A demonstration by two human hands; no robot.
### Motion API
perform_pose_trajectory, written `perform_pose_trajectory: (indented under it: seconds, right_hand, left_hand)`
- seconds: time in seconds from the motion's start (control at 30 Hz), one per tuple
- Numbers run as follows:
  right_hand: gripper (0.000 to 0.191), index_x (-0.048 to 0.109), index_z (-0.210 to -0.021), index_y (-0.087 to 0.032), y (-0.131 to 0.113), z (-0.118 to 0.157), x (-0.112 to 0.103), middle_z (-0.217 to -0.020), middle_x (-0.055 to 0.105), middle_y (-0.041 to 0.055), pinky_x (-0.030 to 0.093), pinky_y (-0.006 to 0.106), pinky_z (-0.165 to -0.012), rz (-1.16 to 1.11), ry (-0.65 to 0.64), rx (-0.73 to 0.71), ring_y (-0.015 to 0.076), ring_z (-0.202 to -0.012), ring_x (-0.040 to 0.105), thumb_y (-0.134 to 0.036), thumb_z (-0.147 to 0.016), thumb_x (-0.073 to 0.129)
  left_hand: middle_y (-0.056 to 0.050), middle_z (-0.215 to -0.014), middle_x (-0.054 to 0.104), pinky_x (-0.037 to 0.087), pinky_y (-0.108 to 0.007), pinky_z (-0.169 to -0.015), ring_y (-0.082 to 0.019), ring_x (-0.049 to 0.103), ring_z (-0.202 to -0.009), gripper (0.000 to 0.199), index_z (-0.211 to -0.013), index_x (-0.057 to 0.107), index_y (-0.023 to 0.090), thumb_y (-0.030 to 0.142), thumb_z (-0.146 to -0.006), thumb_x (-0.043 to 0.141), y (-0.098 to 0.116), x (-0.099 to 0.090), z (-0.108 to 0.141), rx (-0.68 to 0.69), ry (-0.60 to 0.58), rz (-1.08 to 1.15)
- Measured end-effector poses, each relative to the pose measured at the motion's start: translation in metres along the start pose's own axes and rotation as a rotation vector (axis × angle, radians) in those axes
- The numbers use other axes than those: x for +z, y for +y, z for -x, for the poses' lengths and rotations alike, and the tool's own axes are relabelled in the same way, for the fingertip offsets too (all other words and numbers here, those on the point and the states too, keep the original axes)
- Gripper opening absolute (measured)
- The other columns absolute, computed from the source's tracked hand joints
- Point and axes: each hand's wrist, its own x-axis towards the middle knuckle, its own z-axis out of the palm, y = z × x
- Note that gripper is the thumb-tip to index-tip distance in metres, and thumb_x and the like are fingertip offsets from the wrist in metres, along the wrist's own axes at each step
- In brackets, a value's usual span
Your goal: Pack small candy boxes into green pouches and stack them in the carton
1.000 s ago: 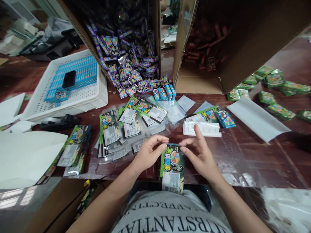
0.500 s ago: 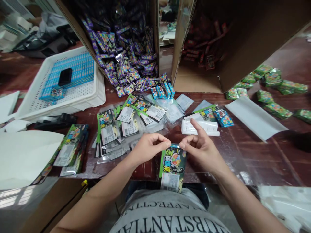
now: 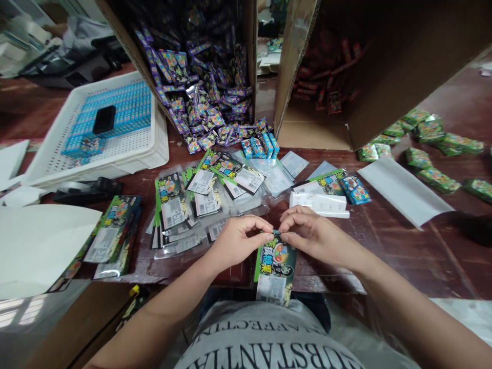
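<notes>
A black and green printed candy packet (image 3: 275, 266) hangs upright over the table's front edge, close to my body. My left hand (image 3: 246, 238) pinches its top edge from the left, thumb against the curled fingers. From the other side my right hand (image 3: 307, 233) grips the same edge, fingertips almost touching the left ones. The fingers cover part of the packet's top. Just beyond my right hand lies a white rolled sheet (image 3: 321, 202), with a small blue box (image 3: 355, 189) beside it. Similar packets in clear sleeves (image 3: 171, 202) are spread out past my left hand.
Two cardboard boxes stand at the back, one with purple sachets (image 3: 215, 102), one with red packs (image 3: 334, 100). At left is a white basket (image 3: 157, 148) of blue boxes with a phone (image 3: 104, 119) on top. Green packs (image 3: 438, 177) and a pale sheet (image 3: 403, 189) lie right.
My right hand's raised index finger has curled down onto the packet's top edge. Both hands have come closer together there, and the view has shifted slightly.
</notes>
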Motion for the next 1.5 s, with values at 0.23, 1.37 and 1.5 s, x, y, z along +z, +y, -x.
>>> perform_pose_trajectory:
  seconds: [0.23,1.37,1.5]
  right_hand:
    - [0.020,0.065,-0.108,-0.027,0.004,0.007,0.020,-0.111,0.065,0.0085,0.053,0.042,-0.091,0.238,0.212,-0.076,0.0264,-0.107,0.063,-0.040,-0.093,0.065]
    - [0.030,0.063,-0.129,-0.012,-0.052,-0.061,0.118,-0.132,0.070,0.0086,0.048,0.042,-0.114,0.401,0.022,-0.965,0.0212,-0.130,0.059,-0.017,-0.101,0.053]
    - [0.057,0.054,-0.140,-0.015,-0.047,-0.054,0.092,-0.147,0.056,0.0151,0.051,0.049,-0.109,0.431,0.013,-0.717,0.0285,-0.138,0.051,-0.056,-0.102,0.044]
  left_hand:
    - [-0.007,-0.102,0.078,0.056,-0.034,-0.090,-0.018,0.072,-0.094,0.014,-0.093,0.076,0.017,0.028,-0.084,0.075,-0.004,-0.003,0.010,-0.069,0.045,0.129]
    - [-0.012,-0.124,0.071,0.056,-0.037,-0.089,-0.026,0.071,-0.103,0.070,-0.138,0.051,0.020,0.045,-0.080,0.080,-0.003,-0.123,0.086,-0.235,0.771,0.527]
    - [-0.008,-0.115,0.075,0.052,-0.034,-0.094,-0.022,0.070,-0.102,0.045,-0.122,0.065,0.018,0.032,-0.082,0.079,-0.002,-0.085,0.066,-0.104,0.467,0.519]
